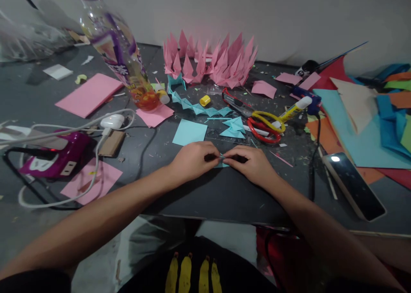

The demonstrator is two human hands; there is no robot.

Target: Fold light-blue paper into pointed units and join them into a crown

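Note:
Between the fingertips of both hands is a small piece of light blue paper [222, 164], mostly hidden by the fingers. My left hand [196, 158] pinches it from the left. From the right, my right hand [250, 161] pinches it too, and the fingertips of the two hands nearly meet. Just beyond lies a flat light blue paper square [190, 132]. Beside it rests a folded light blue paper piece [233, 128]. Farther back, a chain of folded blue paper points [195, 107] curves across the table.
Pink folded paper spikes [210, 62] stand near the wall. A tall drink bottle [120, 53] rises at left, near a purple power adapter [58, 156] with cables. Red-and-yellow scissors [265, 126], a glue gun [306, 99], a phone [355, 186] and coloured paper sheets [369, 143] lie at right.

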